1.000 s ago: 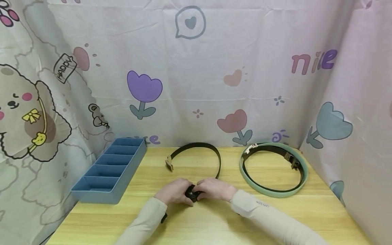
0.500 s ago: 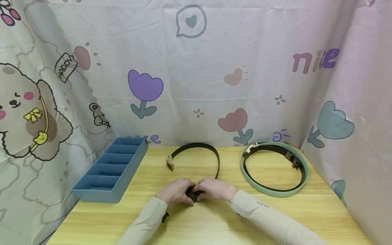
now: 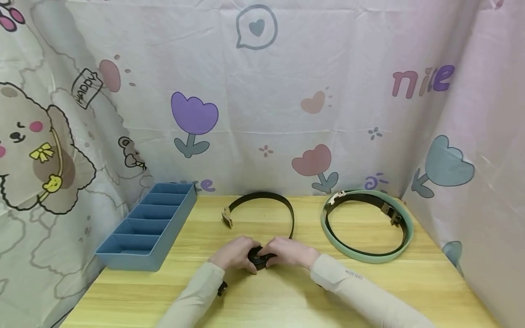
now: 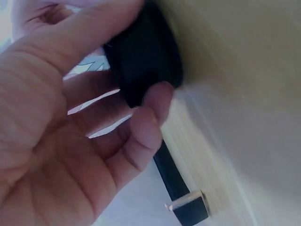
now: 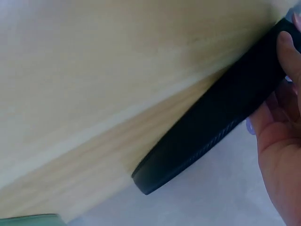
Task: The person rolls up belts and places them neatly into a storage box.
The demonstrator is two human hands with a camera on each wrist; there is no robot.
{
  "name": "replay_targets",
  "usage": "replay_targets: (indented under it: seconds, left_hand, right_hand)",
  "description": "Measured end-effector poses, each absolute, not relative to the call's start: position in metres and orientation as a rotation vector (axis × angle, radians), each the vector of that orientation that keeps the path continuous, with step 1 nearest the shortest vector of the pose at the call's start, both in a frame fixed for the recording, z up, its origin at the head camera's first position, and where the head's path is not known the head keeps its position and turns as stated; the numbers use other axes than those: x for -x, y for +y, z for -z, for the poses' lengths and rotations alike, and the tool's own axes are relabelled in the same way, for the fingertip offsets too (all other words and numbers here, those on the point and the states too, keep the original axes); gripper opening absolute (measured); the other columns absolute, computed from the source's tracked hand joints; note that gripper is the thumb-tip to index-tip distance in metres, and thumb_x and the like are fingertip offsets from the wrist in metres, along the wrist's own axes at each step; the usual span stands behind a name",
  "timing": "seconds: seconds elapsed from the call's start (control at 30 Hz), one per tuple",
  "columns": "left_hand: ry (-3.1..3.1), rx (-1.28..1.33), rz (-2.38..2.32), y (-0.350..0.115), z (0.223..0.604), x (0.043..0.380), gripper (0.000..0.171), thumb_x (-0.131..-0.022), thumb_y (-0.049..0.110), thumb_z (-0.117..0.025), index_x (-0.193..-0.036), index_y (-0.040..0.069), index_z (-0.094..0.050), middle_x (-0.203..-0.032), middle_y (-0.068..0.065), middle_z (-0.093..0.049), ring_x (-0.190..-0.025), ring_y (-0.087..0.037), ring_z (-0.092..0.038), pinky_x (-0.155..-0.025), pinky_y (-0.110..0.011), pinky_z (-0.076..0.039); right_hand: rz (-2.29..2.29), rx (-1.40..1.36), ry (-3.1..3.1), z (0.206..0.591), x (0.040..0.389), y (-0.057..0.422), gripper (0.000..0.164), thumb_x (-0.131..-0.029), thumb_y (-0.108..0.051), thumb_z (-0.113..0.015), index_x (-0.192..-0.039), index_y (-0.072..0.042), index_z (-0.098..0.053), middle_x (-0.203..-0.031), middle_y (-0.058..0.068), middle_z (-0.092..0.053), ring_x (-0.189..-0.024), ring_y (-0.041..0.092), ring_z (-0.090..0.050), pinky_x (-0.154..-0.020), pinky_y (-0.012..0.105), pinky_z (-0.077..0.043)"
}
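Note:
A black belt [image 3: 293, 216] lies on edge on the table, one end wound into a tight coil [image 3: 259, 260] between my hands. From the coil the strap curves right and back in a wide arc to its gold-edged buckle [image 3: 227, 217]. My left hand [image 3: 235, 254] grips the coil's left side; in the left wrist view its thumb and fingers curl round the dark roll [image 4: 143, 56]. With its fingers at the coil's top and right side, my right hand [image 3: 289, 253] pinches the strap. The right wrist view shows that thumb pressed against the strap [image 5: 211, 117].
A blue tray [image 3: 172, 228] with several compartments stands at the left. At the right, a light green belt [image 3: 369, 259] lies looped around a dark belt [image 3: 367, 199] with metal buckles. A printed curtain [image 3: 262, 91] hangs behind and along both sides of the table [image 3: 287, 305].
Both hands stay at nearly the same spot, shifting only slightly around the coil. More of the coil's top shows between them. The tray and the other belts have not moved.

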State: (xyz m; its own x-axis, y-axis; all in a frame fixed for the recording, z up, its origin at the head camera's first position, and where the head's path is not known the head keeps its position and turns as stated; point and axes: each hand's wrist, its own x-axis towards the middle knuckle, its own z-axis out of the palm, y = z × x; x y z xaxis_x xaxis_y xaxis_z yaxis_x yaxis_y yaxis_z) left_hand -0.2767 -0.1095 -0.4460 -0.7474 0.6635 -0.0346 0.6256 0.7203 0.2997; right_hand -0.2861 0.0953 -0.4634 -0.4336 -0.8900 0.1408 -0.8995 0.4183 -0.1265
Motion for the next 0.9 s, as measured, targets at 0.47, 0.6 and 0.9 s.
replay_targets:
  seconds: [0.47, 0.6, 0.9]
  left_hand:
    - [2.781, -1.034, -0.358, -0.1113, 0.4467, 0.2803, 0.049, -0.064, 0.032, -0.091, -0.106, 0.017, -0.069, -0.090, 0.008, -0.067, -0.078, -0.005, -0.055, -0.075, -0.025, -0.047]
    - [2.791, -1.039, -0.355, -0.1089, 0.4468, 0.2794, 0.044, -0.065, 0.035, -0.091, -0.097, 0.017, -0.068, -0.083, 0.009, -0.063, -0.072, -0.004, -0.051, -0.069, -0.023, -0.045]
    - [2.795, -1.028, -0.384, -0.1072, 0.4474, 0.2774, 0.039, -0.065, 0.030, -0.091, -0.093, 0.019, -0.067, -0.083, 0.010, -0.062, -0.073, -0.004, -0.052, -0.070, -0.023, -0.045]
  right_hand:
    - [-0.273, -1.631, -2.630, 0.4620, 0.2865, 0.0931, 0.026, -0.088, -0.027, -0.071, -0.112, -0.020, -0.072, -0.105, -0.010, -0.073, -0.090, -0.004, -0.062, -0.080, 0.009, -0.046]
    - [-0.247, -1.632, -2.614, 0.4613, 0.2860, 0.0928, 0.020, -0.088, -0.026, -0.072, -0.107, -0.021, -0.073, -0.099, -0.012, -0.072, -0.083, -0.006, -0.060, -0.075, 0.008, -0.045]
    - [-0.279, -1.668, -2.568, 0.4608, 0.2826, 0.0921, 0.011, -0.089, -0.024, -0.070, -0.099, -0.019, -0.071, -0.091, -0.011, -0.071, -0.076, -0.004, -0.058, -0.069, 0.007, -0.042]
